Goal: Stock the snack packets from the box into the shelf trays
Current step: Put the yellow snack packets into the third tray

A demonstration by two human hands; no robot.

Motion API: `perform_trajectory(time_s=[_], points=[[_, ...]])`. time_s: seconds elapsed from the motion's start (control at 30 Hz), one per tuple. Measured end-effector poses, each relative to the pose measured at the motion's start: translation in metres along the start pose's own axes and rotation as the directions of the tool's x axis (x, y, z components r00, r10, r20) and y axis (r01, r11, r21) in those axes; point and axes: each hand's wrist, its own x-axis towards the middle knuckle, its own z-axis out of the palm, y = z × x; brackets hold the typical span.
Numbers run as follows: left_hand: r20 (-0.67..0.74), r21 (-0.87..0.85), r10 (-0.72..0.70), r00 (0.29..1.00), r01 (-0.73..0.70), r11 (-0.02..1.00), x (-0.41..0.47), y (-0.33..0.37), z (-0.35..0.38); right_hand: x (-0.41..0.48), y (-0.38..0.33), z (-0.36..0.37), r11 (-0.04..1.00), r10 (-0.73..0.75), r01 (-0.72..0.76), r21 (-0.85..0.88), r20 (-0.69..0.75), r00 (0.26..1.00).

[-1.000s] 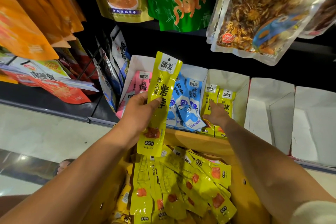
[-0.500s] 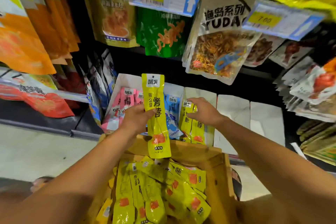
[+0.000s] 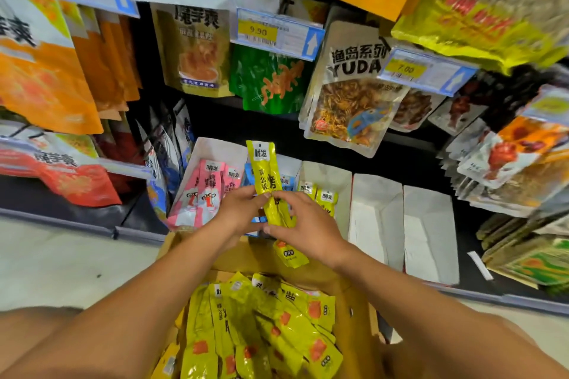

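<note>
Packet: long, thin, glossy yellow film. Judged light, floppy and slick, likely to fold if held by one end. Best taken at mid-length, thumb against fingers, or by the flat sealed end.

Held upright over far edge of box, in front of the shelf.

Left hand: pinching packet's middle from the left. Right hand: pinching the same stretch from the right, fingertips almost meeting the left's. Both forearms reaching forward over box.

Probable target: tray just right, two yellow ones inside. Spare packets heaped in box.
</note>
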Motion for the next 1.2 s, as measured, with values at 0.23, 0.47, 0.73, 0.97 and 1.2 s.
perform_trajectory(time_s=[0.23,0.47,0.73,0.97,1.2], points=[[0.013,0.035,0.033,0.999,-0.033,0.999,0.005,-0.002,-0.004,0.011,-0.003,0.008,0.996,0.032,-0.031,0.083,-0.011,0.999],[0.015,0.223,0.115,0.993,-0.115,0.968,0.017,-0.015,-0.006,0.025,0.015,0.013,0.935,0.207,-0.191,0.299,-0.02,0.978],[0.233,0.971,-0.044,0.972,-0.229,0.068,0.019,-0.07,-0.031,0.052,0.094,0.01,0.895,0.443,-0.437,0.084,-0.07,0.894],[0.206,0.969,-0.22,0.954,-0.231,-0.092,0.012,-0.094,-0.039,0.064,0.156,0.048,0.821,0.57,-0.57,0.015,-0.07,0.819],[0.222,0.958,-0.217,0.951,-0.254,-0.134,0.013,-0.103,-0.044,0.077,0.187,0.083,0.81,0.575,-0.579,-0.098,-0.072,0.815]])
